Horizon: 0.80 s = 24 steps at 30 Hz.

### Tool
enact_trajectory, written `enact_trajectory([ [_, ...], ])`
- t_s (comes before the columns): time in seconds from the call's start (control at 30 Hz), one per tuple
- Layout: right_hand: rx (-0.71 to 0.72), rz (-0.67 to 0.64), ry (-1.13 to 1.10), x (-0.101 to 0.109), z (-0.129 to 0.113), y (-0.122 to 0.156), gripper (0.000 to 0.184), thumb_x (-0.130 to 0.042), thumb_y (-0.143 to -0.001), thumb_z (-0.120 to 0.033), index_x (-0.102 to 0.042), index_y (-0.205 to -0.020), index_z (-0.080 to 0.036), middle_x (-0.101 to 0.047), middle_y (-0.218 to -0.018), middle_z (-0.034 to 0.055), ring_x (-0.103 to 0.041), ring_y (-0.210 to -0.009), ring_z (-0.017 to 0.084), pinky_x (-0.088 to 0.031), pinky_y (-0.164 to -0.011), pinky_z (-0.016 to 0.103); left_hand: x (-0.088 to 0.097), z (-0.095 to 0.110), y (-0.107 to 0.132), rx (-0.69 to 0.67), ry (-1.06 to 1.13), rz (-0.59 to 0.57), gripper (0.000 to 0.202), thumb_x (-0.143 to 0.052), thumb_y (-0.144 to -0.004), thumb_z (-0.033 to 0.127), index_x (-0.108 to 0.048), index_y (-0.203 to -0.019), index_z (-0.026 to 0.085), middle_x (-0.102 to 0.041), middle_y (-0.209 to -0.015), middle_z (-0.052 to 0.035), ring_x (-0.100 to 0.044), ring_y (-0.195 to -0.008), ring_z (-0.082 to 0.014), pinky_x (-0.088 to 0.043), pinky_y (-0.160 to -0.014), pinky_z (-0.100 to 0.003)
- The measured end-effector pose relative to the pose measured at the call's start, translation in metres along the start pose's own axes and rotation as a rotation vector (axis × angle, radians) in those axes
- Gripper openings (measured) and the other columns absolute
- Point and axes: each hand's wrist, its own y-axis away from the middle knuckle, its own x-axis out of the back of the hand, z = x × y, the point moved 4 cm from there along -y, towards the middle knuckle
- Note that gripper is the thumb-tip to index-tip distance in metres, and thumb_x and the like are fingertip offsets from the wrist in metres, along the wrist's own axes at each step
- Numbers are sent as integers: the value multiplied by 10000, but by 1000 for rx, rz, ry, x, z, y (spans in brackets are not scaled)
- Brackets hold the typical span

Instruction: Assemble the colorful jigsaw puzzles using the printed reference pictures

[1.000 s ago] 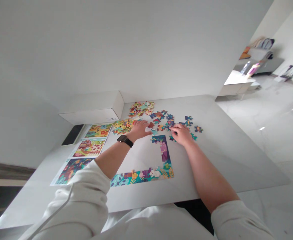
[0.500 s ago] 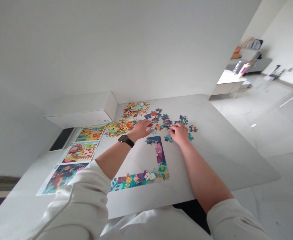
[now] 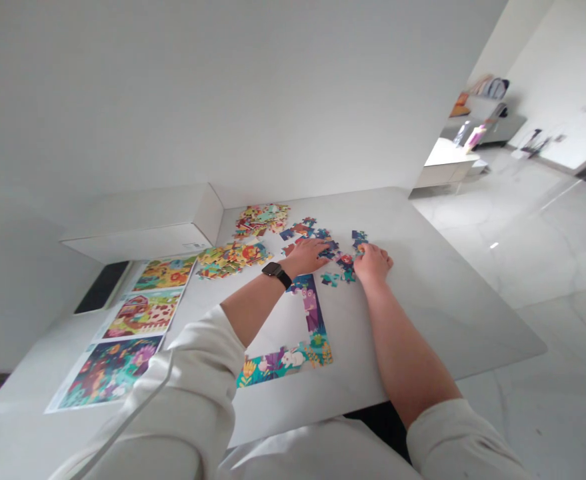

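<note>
My left hand (image 3: pixel 309 257), with a black watch (image 3: pixel 277 272) on its wrist, reaches over loose dark-blue puzzle pieces (image 3: pixel 329 248). Its fingers are stretched forward and apart, with nothing visibly held. My right hand (image 3: pixel 373 263) is curled down at the right side of the pieces; what its fingertips close on is hidden. Small dark pieces (image 3: pixel 359 235) show just beyond it, and more pieces (image 3: pixel 345 263) lie between the hands. Nearer me lies a partly joined puzzle border (image 3: pixel 311 313), its right side and bottom strip visible. My left forearm covers part of it.
Yellow puzzle pieces (image 3: pixel 233 259) and another colourful pile (image 3: pixel 263 219) lie to the left. A white box (image 3: pixel 137 227) stands against the wall. Beside it are a dark phone-like slab (image 3: pixel 101 288) and a sheet of printed pictures (image 3: pixel 143 313). The table's right edge borders open floor.
My left hand has moved right onto the dark pieces. The right hand has shifted slightly right, away from the middle pieces. The camera view has turned a little.
</note>
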Motion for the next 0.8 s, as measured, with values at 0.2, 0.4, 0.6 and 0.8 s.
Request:
enact_trajectory([
  [0.2,-20,10,6,2,6,-1,496,-492,-985,-157,-738,-1409,-233,-672,-1525,139,-556,-1415,361,-344,-1235,619,-3,4,2,-6,-14,-79,585,-554,-1094,538,-543,-1659,388,-466,-1760,-85,-416,-1631,-352,-323,-1340,-569],
  [0.4,-31,20,2,-3,13,-5,547,-493,-963,-124,-752,-1425,-264,-642,-1556,153,-520,-1454,371,-324,-1246,688,-3,-2,7,48,-36,-82,609,-519,-1098,559,-500,-1683,390,-435,-1775,-94,-383,-1641,-378,-283,-1341,-622],
  [0.6,71,59,-74,-5,11,-8,543,-537,-913,-76,-821,-1322,-291,-649,-1537,122,-548,-1419,322,-331,-1259,604,-3,-10,8,195,-73,40,663,-588,-1066,526,-498,-1671,270,-463,-1746,-146,-409,-1625,-377,-339,-1331,-582],
  [0.8,224,-20,-122,-9,3,-8,483,-571,-877,-30,-906,-1017,-348,-703,-1466,40,-545,-1418,300,-254,-1297,607,3,-11,15,132,-83,101,415,-603,-1061,409,-712,-1428,248,-566,-1659,-124,-508,-1552,-318,-391,-1320,-507],
])
